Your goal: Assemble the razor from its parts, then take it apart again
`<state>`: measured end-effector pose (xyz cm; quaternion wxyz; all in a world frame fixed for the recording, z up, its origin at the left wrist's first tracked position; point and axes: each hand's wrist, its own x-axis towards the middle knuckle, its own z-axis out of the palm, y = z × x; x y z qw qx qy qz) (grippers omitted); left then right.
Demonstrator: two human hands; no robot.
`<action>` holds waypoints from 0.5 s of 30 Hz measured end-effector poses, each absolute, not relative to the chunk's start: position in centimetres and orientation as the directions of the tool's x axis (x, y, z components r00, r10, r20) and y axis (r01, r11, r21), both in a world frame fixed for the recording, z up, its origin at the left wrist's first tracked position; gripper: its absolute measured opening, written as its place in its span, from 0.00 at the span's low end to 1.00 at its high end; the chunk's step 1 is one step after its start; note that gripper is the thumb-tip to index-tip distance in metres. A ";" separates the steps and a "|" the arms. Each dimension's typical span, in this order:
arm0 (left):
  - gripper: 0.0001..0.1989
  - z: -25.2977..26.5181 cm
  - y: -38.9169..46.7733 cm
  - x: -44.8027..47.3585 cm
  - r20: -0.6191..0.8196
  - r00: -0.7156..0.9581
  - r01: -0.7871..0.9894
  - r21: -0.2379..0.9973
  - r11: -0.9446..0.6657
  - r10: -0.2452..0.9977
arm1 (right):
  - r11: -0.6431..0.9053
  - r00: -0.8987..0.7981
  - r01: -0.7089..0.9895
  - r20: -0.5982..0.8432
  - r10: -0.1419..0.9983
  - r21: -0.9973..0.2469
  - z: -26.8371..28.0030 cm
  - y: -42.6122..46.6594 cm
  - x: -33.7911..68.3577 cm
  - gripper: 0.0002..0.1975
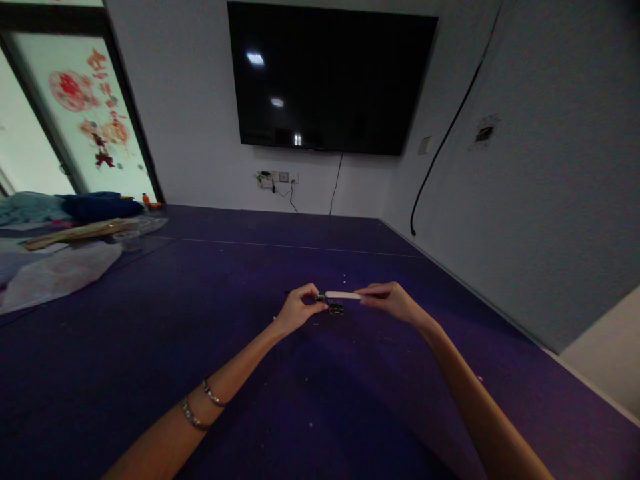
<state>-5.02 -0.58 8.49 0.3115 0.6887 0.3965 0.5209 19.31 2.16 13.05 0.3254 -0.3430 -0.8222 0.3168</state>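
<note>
Both hands hold a slim pale bar level above the floor, in the middle of the view. My left hand pinches its left end, where a small dark, metallic-looking part shows between thumb and fingers. On the other side, my right hand has the right end between thumb and fingers. What kind of tool the bar is cannot be made out. Just below it, near my left thumb, is a small dark box-like item with pale markings. Two bracelets circle my left forearm.
A dark purple floor carries scattered white specks. At the left lie bundled cloths and a pale plastic sheet. Ahead, a large television hangs above wall sockets. A black cable hangs along the right wall.
</note>
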 end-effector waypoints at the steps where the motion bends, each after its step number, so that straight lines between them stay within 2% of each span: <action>1: 0.09 8.5 -0.6 -5.0 0.469 0.145 0.226 0.841 -0.491 0.871 | 0.562 -0.541 0.358 0.325 0.776 -0.746 13.0 2.2 19.3 0.15; 7: 0.10 8.6 -0.7 -5.0 0.466 0.135 0.205 0.850 -0.485 0.874 | 0.551 -0.587 0.341 0.284 0.758 -0.762 13.0 2.1 19.2 0.15; 15: 0.10 8.4 -0.5 -5.1 0.469 0.135 0.203 0.849 -0.488 0.873 | 0.565 -0.585 0.332 0.304 0.751 -0.756 12.9 2.3 19.2 0.15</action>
